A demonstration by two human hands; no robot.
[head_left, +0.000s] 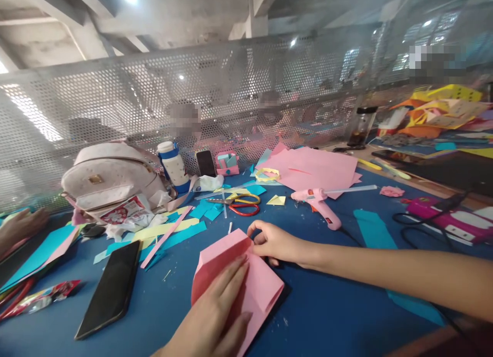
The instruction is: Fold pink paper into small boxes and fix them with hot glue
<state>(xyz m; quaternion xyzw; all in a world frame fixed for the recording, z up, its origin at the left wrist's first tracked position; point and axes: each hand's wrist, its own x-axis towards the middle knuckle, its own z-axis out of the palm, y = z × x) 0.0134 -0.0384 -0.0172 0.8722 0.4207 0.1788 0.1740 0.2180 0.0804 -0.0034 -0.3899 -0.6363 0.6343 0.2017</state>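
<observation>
and here, at the near edge of the desk (327, 305), about midway along it, the folded pink paper (265, 280) is being handled. it is laid aslant: its fold-edged, layered corner is pointed toward the right edge, while a creased flap at its other end is tilted up toward the far edge. the long axis seems to be run from the far left to the near right, though it cannot be told for certain, as the middle is covered. by the left hand (215, 305), that middle is pressed, palm down, fingers laid out straight and nothing gripped. by the right hand (271, 241), reached in from the right edge, the paper's far right side is pinched between thumb and curled forefinger.

beyond the right hand, a pink glue gun (325, 205) is laid on its side, its stick pointed at the right edge. scissors (233, 202) are left farther off, beside cut scraps. a black phone (110, 290) is set toward the near left corner. along the far edge are ranged a pale backpack (111, 167), a bottle (177, 167) and pink sheets (319, 167).
</observation>
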